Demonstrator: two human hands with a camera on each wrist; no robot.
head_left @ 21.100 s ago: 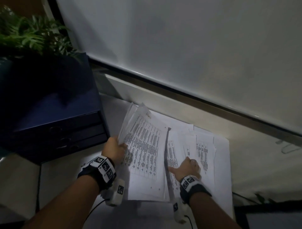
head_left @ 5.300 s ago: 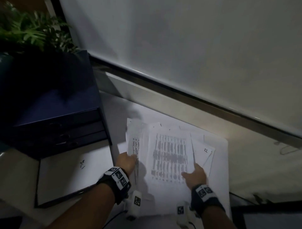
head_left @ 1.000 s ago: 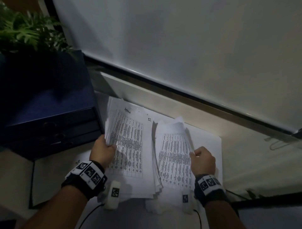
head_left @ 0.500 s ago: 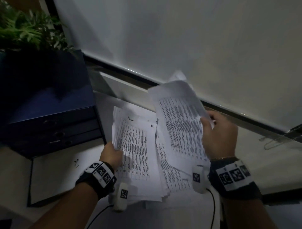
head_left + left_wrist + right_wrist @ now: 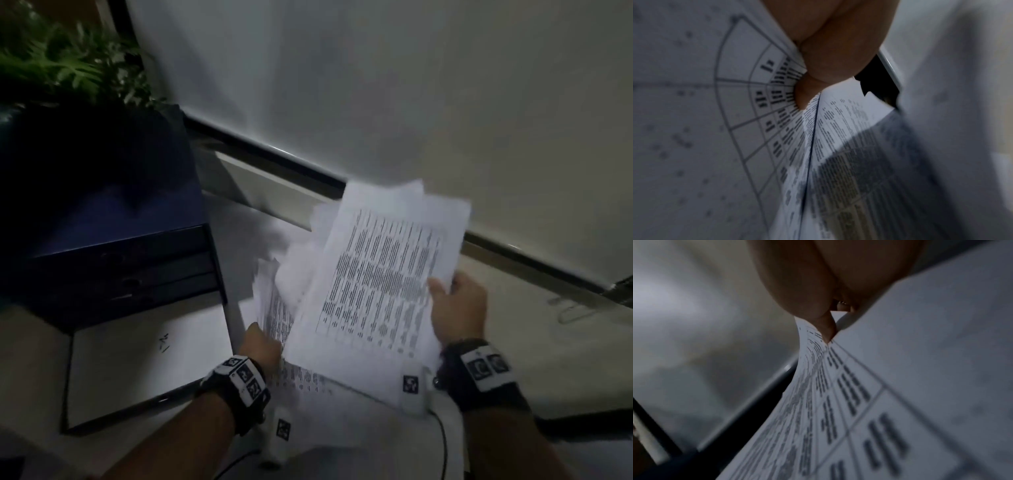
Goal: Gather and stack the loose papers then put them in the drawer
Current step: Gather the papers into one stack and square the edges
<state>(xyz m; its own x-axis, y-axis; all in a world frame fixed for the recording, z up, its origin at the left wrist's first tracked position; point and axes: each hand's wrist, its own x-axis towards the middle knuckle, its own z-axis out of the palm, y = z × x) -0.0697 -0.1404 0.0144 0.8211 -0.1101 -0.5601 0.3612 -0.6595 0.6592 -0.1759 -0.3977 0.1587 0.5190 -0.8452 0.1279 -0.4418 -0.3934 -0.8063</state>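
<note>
My right hand (image 5: 455,308) grips the right edge of a bundle of printed papers (image 5: 380,277), lifted and tilted over the other pile. In the right wrist view the thumb pinches those sheets (image 5: 869,394) near their edge. My left hand (image 5: 262,346) holds the left edge of a second pile of papers (image 5: 274,308), mostly hidden under the lifted bundle; the left wrist view shows my thumb on the printed pages (image 5: 777,121). A dark blue drawer unit (image 5: 113,260) stands at the left with its lowest drawer (image 5: 137,356) pulled out, one sheet lying inside.
A green plant (image 5: 65,68) sits behind the drawer unit. A white wall panel with a dark sill (image 5: 274,154) runs behind the desk. A paper clip (image 5: 575,308) lies at the right. Cables trail from my wrists near the front edge.
My right hand has swung its bundle of papers leftward and lower, over the pile in my left hand. The left hand has shifted slightly right.
</note>
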